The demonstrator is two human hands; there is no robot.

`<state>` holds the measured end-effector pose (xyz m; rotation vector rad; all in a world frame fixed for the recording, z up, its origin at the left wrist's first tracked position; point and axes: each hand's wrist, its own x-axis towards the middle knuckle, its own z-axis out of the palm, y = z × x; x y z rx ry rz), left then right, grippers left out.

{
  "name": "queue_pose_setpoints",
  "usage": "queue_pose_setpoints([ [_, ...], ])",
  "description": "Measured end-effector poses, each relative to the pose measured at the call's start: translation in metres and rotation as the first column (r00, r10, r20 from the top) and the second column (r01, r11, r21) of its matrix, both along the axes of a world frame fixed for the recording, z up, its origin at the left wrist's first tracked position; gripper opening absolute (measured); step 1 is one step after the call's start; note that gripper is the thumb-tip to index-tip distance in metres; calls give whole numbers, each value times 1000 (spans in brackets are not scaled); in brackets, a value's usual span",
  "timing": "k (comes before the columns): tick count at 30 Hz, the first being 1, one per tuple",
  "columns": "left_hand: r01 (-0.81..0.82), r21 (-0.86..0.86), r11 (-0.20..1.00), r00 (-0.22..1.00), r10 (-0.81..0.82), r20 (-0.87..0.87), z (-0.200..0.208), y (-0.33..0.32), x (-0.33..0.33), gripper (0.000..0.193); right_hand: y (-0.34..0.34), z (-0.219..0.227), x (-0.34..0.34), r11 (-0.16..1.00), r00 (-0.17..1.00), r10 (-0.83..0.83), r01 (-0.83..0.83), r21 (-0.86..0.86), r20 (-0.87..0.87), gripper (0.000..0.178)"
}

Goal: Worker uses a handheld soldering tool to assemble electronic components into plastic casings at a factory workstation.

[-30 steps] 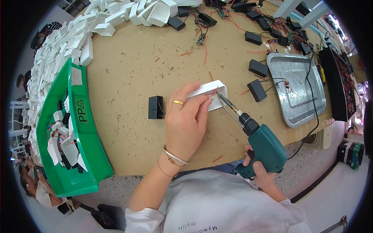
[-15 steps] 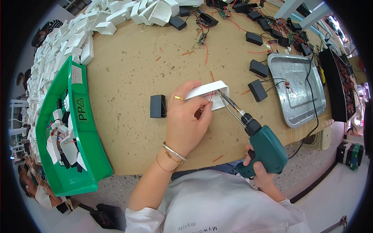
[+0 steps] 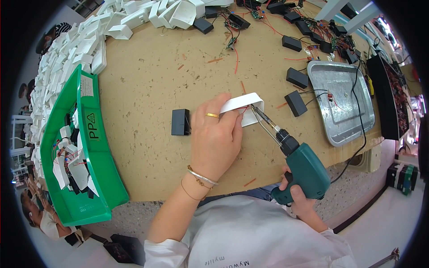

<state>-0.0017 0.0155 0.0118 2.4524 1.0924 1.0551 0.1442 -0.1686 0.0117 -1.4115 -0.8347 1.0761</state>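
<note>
My left hand [image 3: 215, 136] is closed around a white plastic case [image 3: 243, 102] lying open on the board in front of me. A short piece of red wire shows inside the case, partly covered by my fingers. In my right hand [image 3: 300, 203] is a green soldering gun [image 3: 308, 172], gripped by its handle with a finger at the black trigger. Its metal tip reaches into the right end of the case, close to the wire; whether they touch I cannot tell. A black box [image 3: 180, 122] sits just left of my left hand.
To the left stands a green bin [image 3: 100, 178] with wired white cases inside. White cases [image 3: 85, 47] are heaped behind it. A metal tray [image 3: 344, 134] lies at right, the gun's black cord crossing it. Black boxes with wires [image 3: 308, 33] clutter the far right.
My left hand has turned over the case, its fingers now covering more of it and the red wire. The soldering gun has barely moved.
</note>
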Motion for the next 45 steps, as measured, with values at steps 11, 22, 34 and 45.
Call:
queue_pose_setpoints([
  [11, 27, -34, 999, 999, -26, 33, 0, 0, -2, 13, 2, 1, 0, 999, 998, -10, 12, -34, 54, 56],
  [22, 28, -50, 998, 999, -26, 41, -1, 0, -1, 10, 1, 1, 0, 999, 998, -10, 13, -45, 56, 56],
  [34, 13, -8, 1000, 1000, -13, 2, -2, 1, 0, 15, 4, 1, 0, 1000, 999, -12, 13, -21, 30, 56],
  [45, 10, 1, 1000, 1000, -10, -3, -2, 1, 2, 18, 8, 4, 0, 998, 998, -8, 11, -54, 54, 56],
])
